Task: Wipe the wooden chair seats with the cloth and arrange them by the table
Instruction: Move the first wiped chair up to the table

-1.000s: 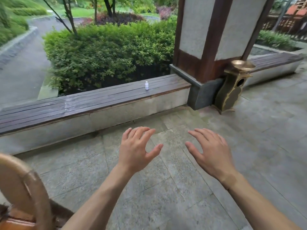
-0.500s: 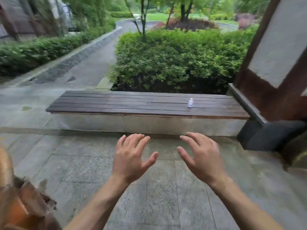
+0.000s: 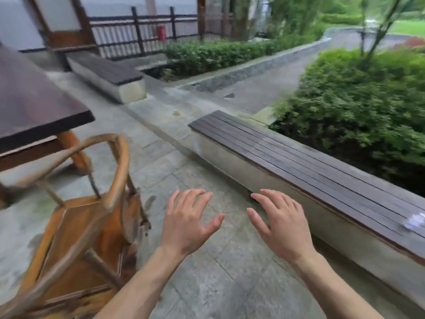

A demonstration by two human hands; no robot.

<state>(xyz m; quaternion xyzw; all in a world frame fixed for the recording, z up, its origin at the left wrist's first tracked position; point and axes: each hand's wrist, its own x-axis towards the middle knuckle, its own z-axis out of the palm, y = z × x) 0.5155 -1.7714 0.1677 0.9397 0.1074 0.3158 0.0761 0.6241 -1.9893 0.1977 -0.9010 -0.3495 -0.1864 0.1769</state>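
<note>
An orange-brown wooden chair (image 3: 76,231) with a curved backrest stands at the lower left, its seat bare. Behind it, a dark wooden table (image 3: 34,107) fills the upper left corner. My left hand (image 3: 187,219) hovers over the stone floor just right of the chair, fingers spread and holding nothing. My right hand (image 3: 281,223) hovers beside it, also spread and empty. No cloth is in sight. The picture is blurred by motion.
A long slatted bench (image 3: 310,166) on a concrete base runs along the right, with a small blurred white bottle (image 3: 414,219) on it. A second bench (image 3: 110,72) lies further back. Hedges (image 3: 358,97) and a fence (image 3: 138,31) border the paved floor.
The view has swung left: the pillar has left the frame, and the chair and table have come into sight. Both hands stay spread and empty in front of me.
</note>
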